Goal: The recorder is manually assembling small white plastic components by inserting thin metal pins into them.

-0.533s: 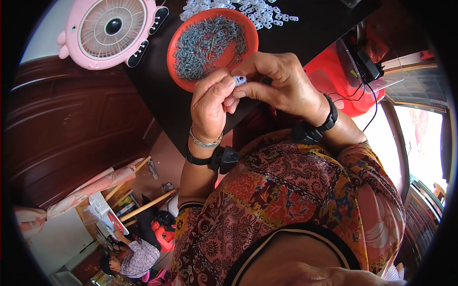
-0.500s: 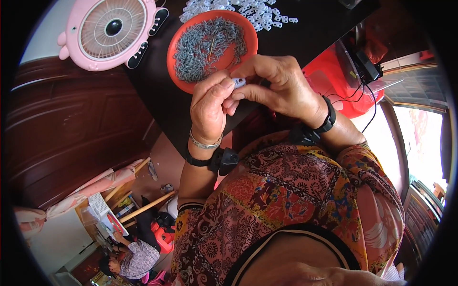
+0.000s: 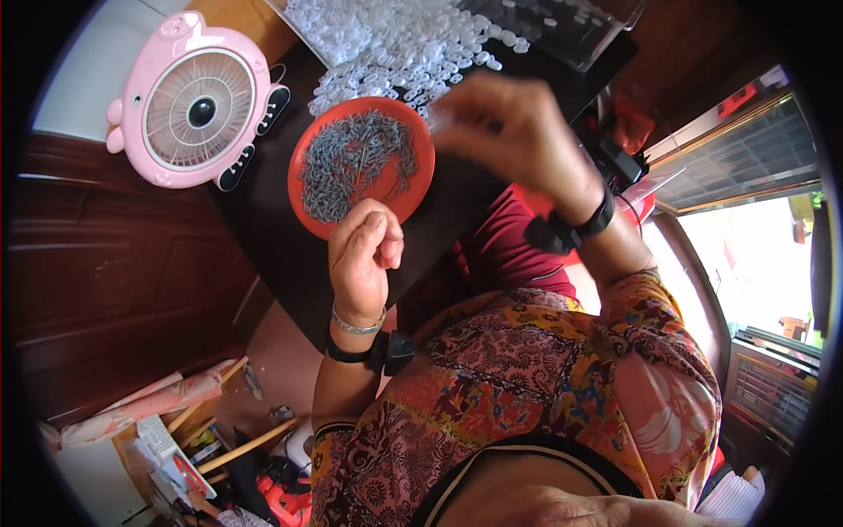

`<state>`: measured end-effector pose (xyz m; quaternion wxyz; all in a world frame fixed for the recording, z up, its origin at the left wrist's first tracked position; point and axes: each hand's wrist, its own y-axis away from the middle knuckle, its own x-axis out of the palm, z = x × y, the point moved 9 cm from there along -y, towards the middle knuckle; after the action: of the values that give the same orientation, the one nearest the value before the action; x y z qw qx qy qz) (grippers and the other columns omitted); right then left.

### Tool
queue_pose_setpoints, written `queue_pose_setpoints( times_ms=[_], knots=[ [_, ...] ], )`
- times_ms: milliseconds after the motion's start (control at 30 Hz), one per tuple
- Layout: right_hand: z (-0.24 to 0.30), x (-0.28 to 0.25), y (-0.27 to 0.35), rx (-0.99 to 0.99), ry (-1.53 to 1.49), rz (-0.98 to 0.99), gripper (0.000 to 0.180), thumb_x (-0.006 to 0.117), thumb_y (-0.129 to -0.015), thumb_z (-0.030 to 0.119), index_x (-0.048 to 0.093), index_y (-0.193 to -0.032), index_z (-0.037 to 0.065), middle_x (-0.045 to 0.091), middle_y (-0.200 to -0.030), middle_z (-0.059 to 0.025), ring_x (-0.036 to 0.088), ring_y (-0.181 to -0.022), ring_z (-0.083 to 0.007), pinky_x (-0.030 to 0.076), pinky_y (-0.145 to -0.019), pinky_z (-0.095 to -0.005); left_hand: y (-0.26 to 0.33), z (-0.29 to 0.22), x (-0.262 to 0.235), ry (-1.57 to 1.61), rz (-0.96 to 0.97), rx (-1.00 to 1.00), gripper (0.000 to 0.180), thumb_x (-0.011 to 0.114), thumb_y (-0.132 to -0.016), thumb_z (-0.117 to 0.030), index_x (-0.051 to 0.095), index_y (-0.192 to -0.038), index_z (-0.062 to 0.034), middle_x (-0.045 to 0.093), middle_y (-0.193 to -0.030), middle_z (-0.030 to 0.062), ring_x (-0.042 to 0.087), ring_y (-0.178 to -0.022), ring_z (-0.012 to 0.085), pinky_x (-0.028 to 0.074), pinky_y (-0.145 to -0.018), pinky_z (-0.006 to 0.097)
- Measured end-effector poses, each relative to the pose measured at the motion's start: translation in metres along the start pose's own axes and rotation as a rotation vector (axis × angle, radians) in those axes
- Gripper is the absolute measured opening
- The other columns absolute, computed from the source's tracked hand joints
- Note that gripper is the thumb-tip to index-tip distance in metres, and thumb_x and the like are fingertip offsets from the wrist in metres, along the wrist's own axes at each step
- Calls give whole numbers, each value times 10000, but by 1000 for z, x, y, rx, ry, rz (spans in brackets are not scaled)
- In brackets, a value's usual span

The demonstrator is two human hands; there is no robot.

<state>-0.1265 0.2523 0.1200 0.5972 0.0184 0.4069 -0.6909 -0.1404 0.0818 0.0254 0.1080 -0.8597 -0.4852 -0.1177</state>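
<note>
Right now the left hand (image 3: 362,255) is curled in, its thumb pressed against the side of the bent index finger; whether a small thing is tucked inside the grip, I cannot tell. The right hand (image 3: 527,145) is blurred, thumb and index finger pointing left toward the plate and the white pieces, with a gap between them nearer the knuckles; I cannot tell whether their tips meet or pinch anything. A silver bracelet (image 3: 358,327) and a black strap (image 3: 348,353) circle the left wrist, and another black strap (image 3: 602,215) circles the right.

Just beyond the left hand lies the round red plate (image 3: 297,184), its near rim partly covered by that hand in this view. It holds a heap of small grey screws (image 3: 329,167), with a thin yellowish stick (image 3: 361,164) lying among them and some red bottom showing at the lower right. Above the plate, a wide pile of small white plastic pieces (image 3: 386,44) spreads over the dark table (image 3: 263,237), its lower edge near the plate and near the right hand's fingertips. A clear box (image 3: 575,39) stands to the right of the pile. Left of the plate sits a pink animal-shaped fan (image 3: 202,111) with black feet.
</note>
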Motion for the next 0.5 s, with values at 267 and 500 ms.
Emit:
queue_pose_setpoints(
  times_ms=[267,500],
  knots=[
    [-12,-147,-79,-329,845,-459,192,631,-790,130,650,-938,11,661,-773,-145,648,-702,-298,500,-626,-350,-6,1,0,-36,-10,3,254,439,-912,-177,504,-708,-39,422,-560,-13,373,-481,58,276,-452,199],
    [-90,-67,-75,134,495,71,199,650,-796,177,664,-946,45,658,-871,-143,637,-782,-267,502,-700,-342,-4,6,-8,-31,-39,-6,256,447,-910,-168,515,-702,-35,416,-545,-14,369,-476,61,276,-450,203]
  ],
)
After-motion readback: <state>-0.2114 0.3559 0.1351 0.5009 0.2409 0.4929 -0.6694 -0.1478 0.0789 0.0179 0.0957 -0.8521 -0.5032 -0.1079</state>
